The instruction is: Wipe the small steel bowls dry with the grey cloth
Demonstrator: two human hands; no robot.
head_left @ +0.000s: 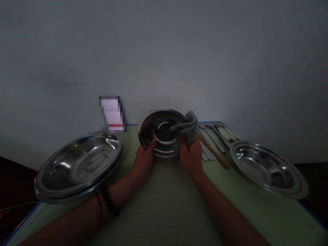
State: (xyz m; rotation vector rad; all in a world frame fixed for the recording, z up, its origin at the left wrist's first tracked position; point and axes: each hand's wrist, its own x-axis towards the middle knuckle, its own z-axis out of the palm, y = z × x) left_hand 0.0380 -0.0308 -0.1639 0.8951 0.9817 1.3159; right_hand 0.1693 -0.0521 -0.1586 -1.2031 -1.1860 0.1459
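Note:
A round steel plate (164, 131) is held up above the middle of the table, tilted toward me. My left hand (145, 158) grips its lower left rim, thumb on the face and the other fingers hidden behind. At the right rim my right hand (191, 153) is closed around a grey-green cloth (191, 128), which lies over the plate's edge and touches its surface. Some of the right fingers are covered by the cloth.
On the left stands a stack of oval steel basins (79, 164); another steel basin (269, 169) sits at the right. Chopsticks (214, 152), metal utensils (212, 138) and white-handled pieces (228, 132) lie between. A blurred phone-like object (112, 114) leans on the wall behind the green table (164, 205).

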